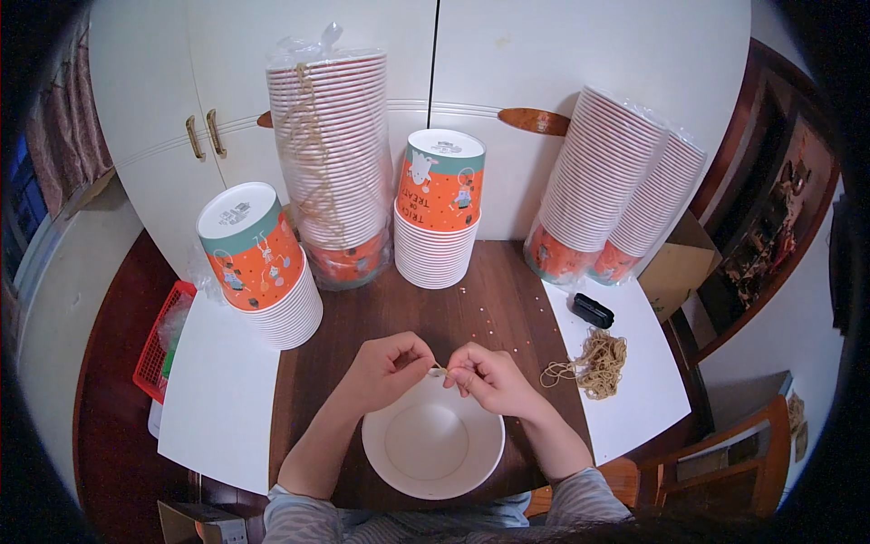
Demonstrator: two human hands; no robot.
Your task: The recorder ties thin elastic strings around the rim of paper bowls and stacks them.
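Note:
A white paper bucket (pixel 408 467) stands with its mouth up on the table in front of me. At its far rim my left hand (pixel 385 370) and my right hand (pixel 494 379) come close together, both with thumb and finger pinched. Between them runs a short piece of tan twine (pixel 439 366), held at each side right by the rim. A loose heap of tan twine (pixel 601 364) lies to the right of my right hand. Beyond it sits a small black tool (pixel 593 310), its exact kind unclear.
Upside-down stacks of orange and green paper buckets stand at the left (pixel 256 249) and back middle (pixel 439 190). Tall plastic-wrapped stacks rise at back left (pixel 328 145) and back right (pixel 603 172). Twine strands hang on the left one. Small paper dots (pixel 489 320) are scattered on the brown tabletop.

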